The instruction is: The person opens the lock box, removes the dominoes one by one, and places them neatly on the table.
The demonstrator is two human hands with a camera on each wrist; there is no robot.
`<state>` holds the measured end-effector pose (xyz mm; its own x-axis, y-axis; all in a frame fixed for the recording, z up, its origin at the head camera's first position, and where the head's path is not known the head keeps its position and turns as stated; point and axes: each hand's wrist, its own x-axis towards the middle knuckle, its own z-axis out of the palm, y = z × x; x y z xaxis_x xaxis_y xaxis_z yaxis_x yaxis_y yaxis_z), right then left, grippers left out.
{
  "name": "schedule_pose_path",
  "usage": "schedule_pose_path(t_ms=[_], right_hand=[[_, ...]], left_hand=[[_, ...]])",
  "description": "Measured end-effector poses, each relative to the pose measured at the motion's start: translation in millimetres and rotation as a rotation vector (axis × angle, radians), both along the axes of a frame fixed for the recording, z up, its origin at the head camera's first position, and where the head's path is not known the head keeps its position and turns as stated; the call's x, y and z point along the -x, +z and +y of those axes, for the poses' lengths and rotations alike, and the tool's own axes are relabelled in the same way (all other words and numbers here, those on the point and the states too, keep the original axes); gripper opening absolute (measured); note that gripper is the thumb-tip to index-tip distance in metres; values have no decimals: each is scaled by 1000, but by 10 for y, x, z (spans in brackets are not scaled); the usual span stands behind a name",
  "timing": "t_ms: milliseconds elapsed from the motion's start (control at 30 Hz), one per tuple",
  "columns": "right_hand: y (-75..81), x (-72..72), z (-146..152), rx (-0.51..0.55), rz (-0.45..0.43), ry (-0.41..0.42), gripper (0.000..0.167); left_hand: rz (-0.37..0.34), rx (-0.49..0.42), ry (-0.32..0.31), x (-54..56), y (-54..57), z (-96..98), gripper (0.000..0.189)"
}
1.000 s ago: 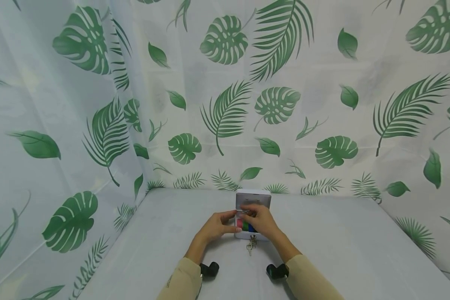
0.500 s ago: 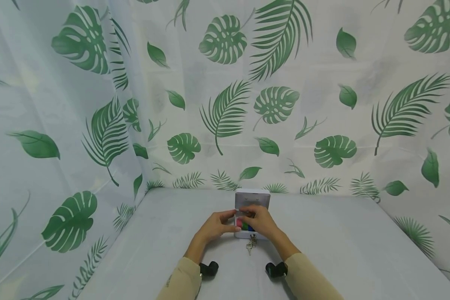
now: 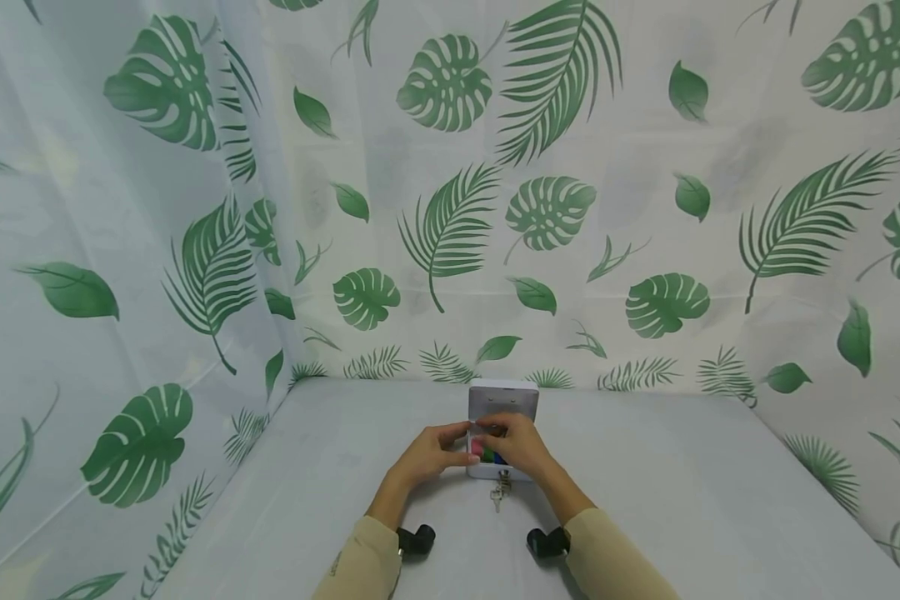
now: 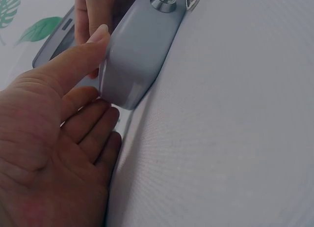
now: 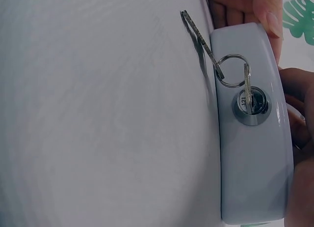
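Observation:
A small white lock box (image 3: 483, 472) stands on the table with its lid (image 3: 504, 401) raised at the back. Pink (image 3: 477, 447), green (image 3: 488, 455) and blue (image 3: 499, 458) pieces show inside it. My left hand (image 3: 429, 454) grips the box's left side, thumb (image 4: 81, 57) over the rim and fingers along the outer wall. My right hand (image 3: 522, 446) reaches into the box from the right with bent fingers; whether it pinches something there I cannot tell. In the right wrist view a key (image 5: 247, 84) sits in the front lock (image 5: 251, 106), and a second key (image 5: 201, 40) hangs from its ring.
The table (image 3: 645, 483) has a plain white cover. Behind it hangs a white curtain (image 3: 630, 225) printed with green leaves, and another curtain runs along the left side. Black wrist cameras (image 3: 417, 540) sit on both wrists.
My right hand's fingers have shifted slightly inside the box; a silvery bit seen near its fingertips a second ago is now hidden. My left hand stays on the box's left side.

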<state>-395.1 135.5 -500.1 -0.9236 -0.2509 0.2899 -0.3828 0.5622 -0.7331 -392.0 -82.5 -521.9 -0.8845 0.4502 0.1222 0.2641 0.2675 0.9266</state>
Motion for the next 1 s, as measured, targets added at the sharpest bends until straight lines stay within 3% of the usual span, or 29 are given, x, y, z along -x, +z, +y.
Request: schedule_pose_path(t_ms=[533,1000], right_hand=[[11,-23,10,-35,6,21,27],[14,-25,-18,-216,25,117,24]], left_hand=[[15,-12,-17,32,-18,-3,70],[22,-18,-14,29,-27,3,68]])
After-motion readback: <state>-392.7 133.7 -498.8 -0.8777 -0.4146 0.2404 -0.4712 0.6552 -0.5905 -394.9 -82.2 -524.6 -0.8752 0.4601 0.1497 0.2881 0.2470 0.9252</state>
